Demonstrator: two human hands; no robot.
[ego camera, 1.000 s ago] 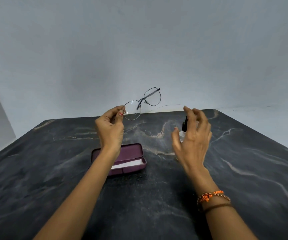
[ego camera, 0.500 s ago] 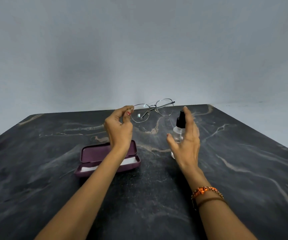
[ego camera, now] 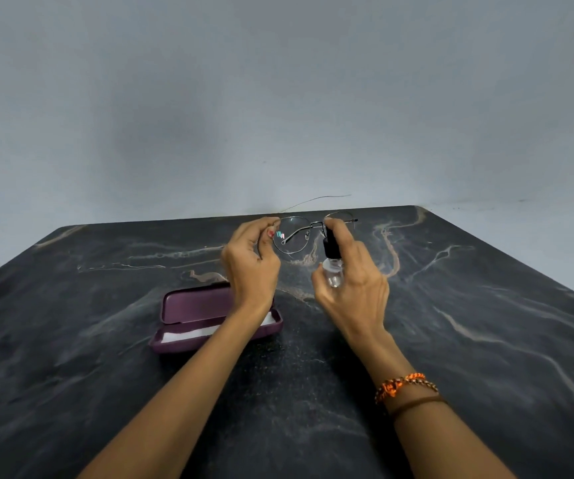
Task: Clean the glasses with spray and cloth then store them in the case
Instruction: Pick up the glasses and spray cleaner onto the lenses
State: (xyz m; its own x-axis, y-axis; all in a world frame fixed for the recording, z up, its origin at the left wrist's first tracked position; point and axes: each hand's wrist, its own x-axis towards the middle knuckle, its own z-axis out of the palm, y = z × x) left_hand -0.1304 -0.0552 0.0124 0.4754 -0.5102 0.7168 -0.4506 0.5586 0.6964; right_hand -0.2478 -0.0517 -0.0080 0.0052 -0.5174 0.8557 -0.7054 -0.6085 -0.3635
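My left hand [ego camera: 251, 264] pinches the thin metal-framed glasses [ego camera: 292, 236] by their left edge and holds them above the dark marble table [ego camera: 451, 323]. In my right hand [ego camera: 354, 281] is a small clear spray bottle [ego camera: 333, 267] with a black nozzle; my forefinger rests on top of the nozzle, close behind the right lens. The purple glasses case [ego camera: 189, 312] lies open on the table under my left wrist, with a white cloth [ego camera: 189, 335] inside it.
A grey wall [ego camera: 278, 98] rises right behind the table's far edge. The table's right edge runs diagonally at the right of the view. An orange bracelet [ego camera: 403, 385] sits on my right wrist.
My right hand has closed around the spray bottle and lifted it next to the glasses. My left hand has lowered the glasses and turned them flatter.
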